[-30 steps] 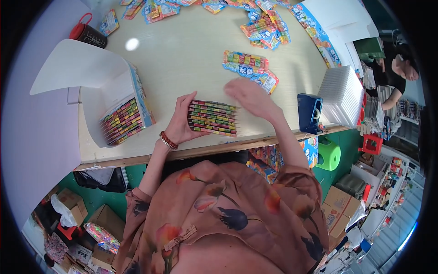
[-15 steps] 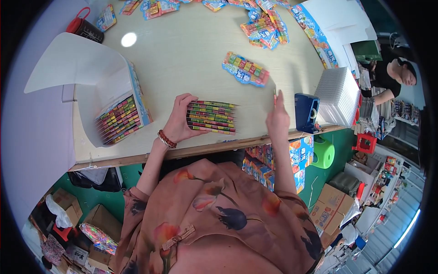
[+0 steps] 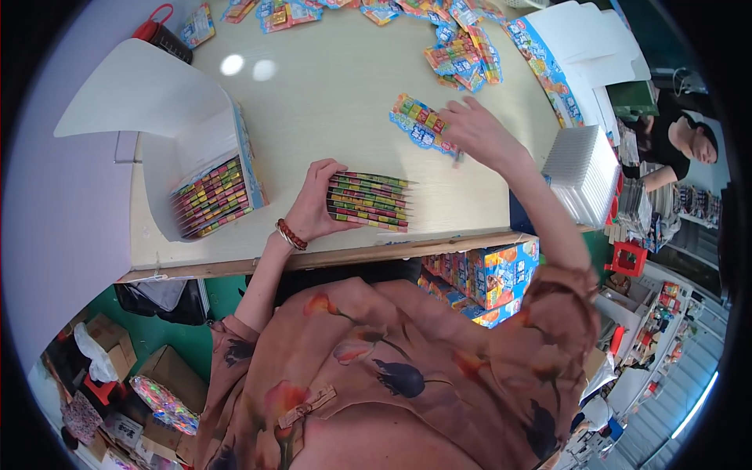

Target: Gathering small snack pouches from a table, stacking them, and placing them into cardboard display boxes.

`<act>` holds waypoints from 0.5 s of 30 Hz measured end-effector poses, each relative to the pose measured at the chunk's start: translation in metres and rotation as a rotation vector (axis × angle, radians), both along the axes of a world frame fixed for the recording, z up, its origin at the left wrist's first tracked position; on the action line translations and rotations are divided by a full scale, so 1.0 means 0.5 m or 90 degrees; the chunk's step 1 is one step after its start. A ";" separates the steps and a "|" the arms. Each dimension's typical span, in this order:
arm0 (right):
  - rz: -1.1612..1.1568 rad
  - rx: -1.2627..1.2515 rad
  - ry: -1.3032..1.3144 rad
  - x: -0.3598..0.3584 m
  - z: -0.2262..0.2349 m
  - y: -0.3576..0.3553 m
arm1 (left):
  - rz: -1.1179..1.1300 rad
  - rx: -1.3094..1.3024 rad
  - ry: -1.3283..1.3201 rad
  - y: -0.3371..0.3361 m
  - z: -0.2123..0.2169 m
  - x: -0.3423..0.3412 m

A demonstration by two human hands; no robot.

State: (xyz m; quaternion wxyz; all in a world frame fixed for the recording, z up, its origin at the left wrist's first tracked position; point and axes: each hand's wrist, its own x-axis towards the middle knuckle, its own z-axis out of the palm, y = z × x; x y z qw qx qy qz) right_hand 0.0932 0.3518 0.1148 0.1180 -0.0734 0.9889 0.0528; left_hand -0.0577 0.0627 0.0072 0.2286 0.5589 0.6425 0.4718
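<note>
My left hand (image 3: pixel 313 210) grips the left end of a stack of colourful flat packets (image 3: pixel 370 201) standing on edge on the pale table (image 3: pixel 329 94) near its front edge. My right hand (image 3: pixel 478 133) reaches farther out and rests on a small pile of blue-edged colourful packets (image 3: pixel 419 124), fingers closed on them. A beaded bracelet sits on my left wrist.
An open white box (image 3: pixel 200 184) filled with rows of the same packets stands at the left. Loose packets (image 3: pixel 458 47) lie scattered along the far side. A stack of clear trays (image 3: pixel 583 174) sits at the right edge, coloured cartons (image 3: pixel 486 274) below the table. Another person (image 3: pixel 677 149) stands at the far right.
My right hand moved from the table's front edge near a blue holder out to the small packet pile. The left hand stayed on the stack.
</note>
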 end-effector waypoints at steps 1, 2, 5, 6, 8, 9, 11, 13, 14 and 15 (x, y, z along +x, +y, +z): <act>0.001 0.001 0.002 -0.028 -0.005 0.005 | -0.004 0.008 0.004 0.002 0.000 0.000; 0.119 0.063 -0.024 -0.063 -0.008 0.004 | 0.002 0.007 0.004 -0.001 0.001 0.001; 0.272 0.030 -0.004 -0.110 -0.058 0.021 | 0.012 -0.004 0.011 -0.002 0.004 0.002; 0.305 -0.067 0.042 -0.118 -0.071 0.024 | 0.008 -0.003 0.010 -0.001 0.004 0.002; 0.288 -0.045 -0.007 -0.130 -0.077 0.050 | 0.005 -0.004 0.009 -0.001 0.005 0.003; 0.273 -0.021 -0.056 -0.132 -0.077 0.060 | 0.010 -0.008 0.008 -0.002 0.006 0.003; 0.229 0.007 -0.056 -0.121 -0.081 0.080 | 0.012 -0.009 0.005 -0.002 0.004 0.003; 0.114 -0.002 -0.087 -0.100 -0.090 0.104 | 0.010 -0.007 -0.006 -0.002 0.001 0.002; 0.090 -0.047 -0.074 -0.088 -0.091 0.108 | 0.010 -0.007 -0.007 -0.002 0.001 0.002; 0.030 -0.060 -0.087 -0.065 -0.104 0.109 | 0.011 -0.006 -0.009 -0.002 0.001 0.002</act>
